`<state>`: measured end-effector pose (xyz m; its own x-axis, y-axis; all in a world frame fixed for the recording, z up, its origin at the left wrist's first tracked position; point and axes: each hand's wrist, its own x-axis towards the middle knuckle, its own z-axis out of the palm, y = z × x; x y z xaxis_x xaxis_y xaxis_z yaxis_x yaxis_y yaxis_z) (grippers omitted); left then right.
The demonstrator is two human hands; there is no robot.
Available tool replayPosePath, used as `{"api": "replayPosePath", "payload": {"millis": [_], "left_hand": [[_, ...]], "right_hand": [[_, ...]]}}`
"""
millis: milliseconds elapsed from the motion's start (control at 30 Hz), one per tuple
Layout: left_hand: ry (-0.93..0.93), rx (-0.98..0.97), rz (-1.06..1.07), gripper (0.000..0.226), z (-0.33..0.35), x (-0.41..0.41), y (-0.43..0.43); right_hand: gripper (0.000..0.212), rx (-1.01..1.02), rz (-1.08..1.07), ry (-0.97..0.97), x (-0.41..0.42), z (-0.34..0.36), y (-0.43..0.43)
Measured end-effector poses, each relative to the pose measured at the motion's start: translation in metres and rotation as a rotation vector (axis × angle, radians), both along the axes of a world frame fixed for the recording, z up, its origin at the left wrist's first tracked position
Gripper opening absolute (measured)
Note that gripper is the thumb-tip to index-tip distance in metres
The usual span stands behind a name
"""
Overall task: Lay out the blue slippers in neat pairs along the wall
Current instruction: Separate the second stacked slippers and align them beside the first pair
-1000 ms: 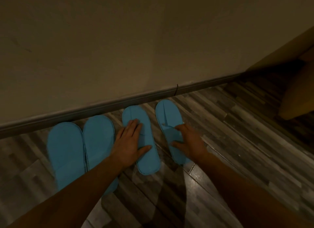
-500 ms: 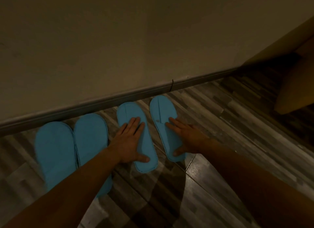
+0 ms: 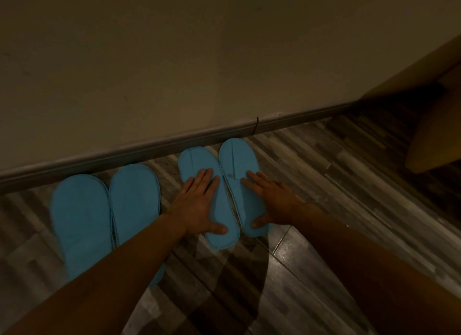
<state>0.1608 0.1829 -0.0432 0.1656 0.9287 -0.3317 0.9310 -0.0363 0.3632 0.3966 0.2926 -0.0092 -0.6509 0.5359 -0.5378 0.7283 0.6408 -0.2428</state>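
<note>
Dim light. Four blue slippers are lying on the wood floor (image 3: 311,185), toes to the skirting board (image 3: 149,148). Left hand (image 3: 199,205) is pressing flat, fingers spread, on the third slipper (image 3: 199,165), gripping nothing; its toe is sticking out at 12 o'clock. Right hand (image 3: 269,202) is resting open on the fourth slipper (image 3: 237,157), touching its neighbour. Left pair (image 3: 104,210) is sitting at 9 o'clock.

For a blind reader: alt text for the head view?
Left hand and right hand press flat on the right pair of blue slippers, toes to the wall; a second pair lies left.
</note>
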Motion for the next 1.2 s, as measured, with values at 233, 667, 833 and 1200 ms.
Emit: {"api": "replayPosePath", "payload": {"millis": [233,667,833,1200], "left_hand": [[-0.009,0.006,0.013,0.140,0.001,0.001,0.000],[-0.090,0.084,0.067,0.132,0.006,-0.006,-0.010],[-0.079,0.119,0.129,0.125,0.015,-0.049,-0.045],[0.047,0.028,0.166,0.127,0.029,-0.166,-0.185]], "right_hand": [[0.123,0.001,-0.005,0.000,-0.001,0.001,-0.001],[0.124,0.063,0.028,0.008,-0.011,0.009,-0.008],[0.120,0.107,0.109,0.125,-0.045,0.014,-0.031],[0.126,0.046,0.292,0.200,-0.171,-0.004,-0.137]]}}
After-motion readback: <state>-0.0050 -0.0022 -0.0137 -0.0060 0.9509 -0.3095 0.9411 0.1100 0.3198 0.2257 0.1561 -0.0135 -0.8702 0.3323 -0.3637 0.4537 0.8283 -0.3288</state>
